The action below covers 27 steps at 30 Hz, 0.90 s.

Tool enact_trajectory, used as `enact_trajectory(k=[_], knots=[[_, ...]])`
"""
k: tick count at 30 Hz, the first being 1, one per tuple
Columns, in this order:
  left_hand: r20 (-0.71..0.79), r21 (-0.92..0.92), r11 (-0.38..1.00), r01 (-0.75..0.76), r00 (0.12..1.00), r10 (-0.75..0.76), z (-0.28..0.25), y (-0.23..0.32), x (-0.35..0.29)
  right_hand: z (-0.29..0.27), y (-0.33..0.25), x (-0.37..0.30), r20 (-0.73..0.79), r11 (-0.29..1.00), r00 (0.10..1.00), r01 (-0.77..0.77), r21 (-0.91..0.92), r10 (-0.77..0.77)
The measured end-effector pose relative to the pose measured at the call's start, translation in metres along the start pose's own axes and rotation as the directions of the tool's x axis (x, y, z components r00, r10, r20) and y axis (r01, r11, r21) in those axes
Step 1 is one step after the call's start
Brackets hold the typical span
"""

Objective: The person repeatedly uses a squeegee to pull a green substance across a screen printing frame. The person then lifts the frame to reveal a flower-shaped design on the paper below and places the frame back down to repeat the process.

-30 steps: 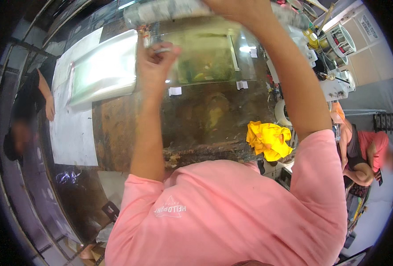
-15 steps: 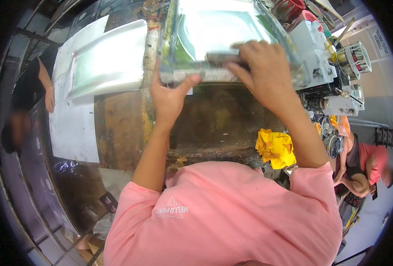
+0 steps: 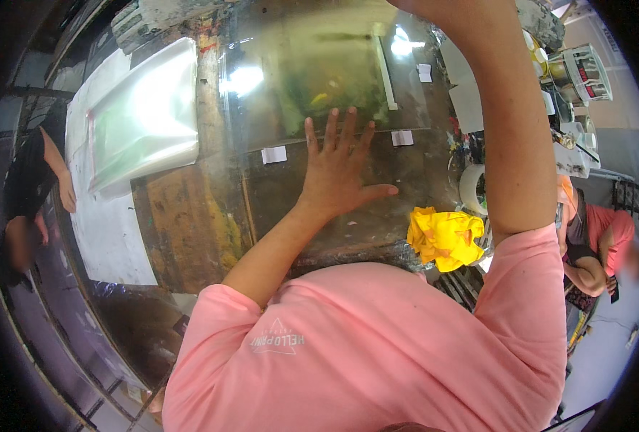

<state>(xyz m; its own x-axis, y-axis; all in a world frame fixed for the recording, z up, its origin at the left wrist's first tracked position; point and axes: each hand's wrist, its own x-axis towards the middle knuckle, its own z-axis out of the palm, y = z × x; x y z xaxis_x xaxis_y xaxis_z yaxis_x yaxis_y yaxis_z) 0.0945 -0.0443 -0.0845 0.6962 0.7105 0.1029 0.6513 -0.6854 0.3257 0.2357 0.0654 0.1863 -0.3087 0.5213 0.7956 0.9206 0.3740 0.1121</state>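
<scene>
My left hand [image 3: 339, 169] lies flat with its fingers spread on the dark, worn tabletop. Its fingertips reach the near edge of a glossy see-through sheet [image 3: 312, 72] with a greenish, smeared middle. Small folded white tabs lie on both sides of the hand, one left [image 3: 274, 154] and one right [image 3: 402, 137]. My right arm [image 3: 507, 129] stretches up to the top edge of the head view. Only a sliver of the right hand [image 3: 406, 4] shows there; its fingers, and anything in them, are cut off.
A stack of clear plastic sheets [image 3: 146, 115] lies on white paper [image 3: 110, 237] at the left. Near my right arm are a crumpled yellow cloth [image 3: 445, 237], a tape roll [image 3: 473, 189] and a bucket [image 3: 582, 75]. One person's arm [image 3: 59, 173] is at far left; another person [image 3: 600, 245] sits right.
The framed screen both hands held has left the view, uncovering the sheet and tabs. My left hand has moved right and down onto the table; my right arm has gone up.
</scene>
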Motion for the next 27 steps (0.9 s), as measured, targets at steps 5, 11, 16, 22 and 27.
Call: enact_trajectory(k=[5, 11, 16, 22, 27], knots=[[-0.017, 0.018, 1.000, -0.006, 1.000, 0.007, 0.000, 0.000, 0.000, -0.007, -0.002, 0.006, 0.185, 0.979, 0.962, -0.193, -0.062, 0.201], [-0.049, 0.047, 0.999, -0.017, 0.999, 0.019, -0.003, 0.002, -0.002, -0.001, 0.003, -0.001, 0.082, 0.995, 0.991, -0.102, -0.001, 0.102], [-0.059, -0.007, 0.999, -0.049, 0.997, 0.048, -0.003, 0.001, 0.000, -0.004, 0.000, -0.004, 0.036, 0.997, 0.996, -0.081, 0.011, 0.081], [-0.108, 0.011, 0.997, -0.070, 0.992, 0.071, -0.001, 0.001, -0.001, -0.004, 0.000, -0.005, 0.076, 0.994, 0.992, -0.106, 0.025, 0.104], [-0.088, -0.006, 0.998, -0.064, 0.994, 0.063, -0.001, 0.001, 0.000, 0.000, 0.005, 0.001, 0.064, 0.993, 0.993, -0.106, 0.044, 0.103]])
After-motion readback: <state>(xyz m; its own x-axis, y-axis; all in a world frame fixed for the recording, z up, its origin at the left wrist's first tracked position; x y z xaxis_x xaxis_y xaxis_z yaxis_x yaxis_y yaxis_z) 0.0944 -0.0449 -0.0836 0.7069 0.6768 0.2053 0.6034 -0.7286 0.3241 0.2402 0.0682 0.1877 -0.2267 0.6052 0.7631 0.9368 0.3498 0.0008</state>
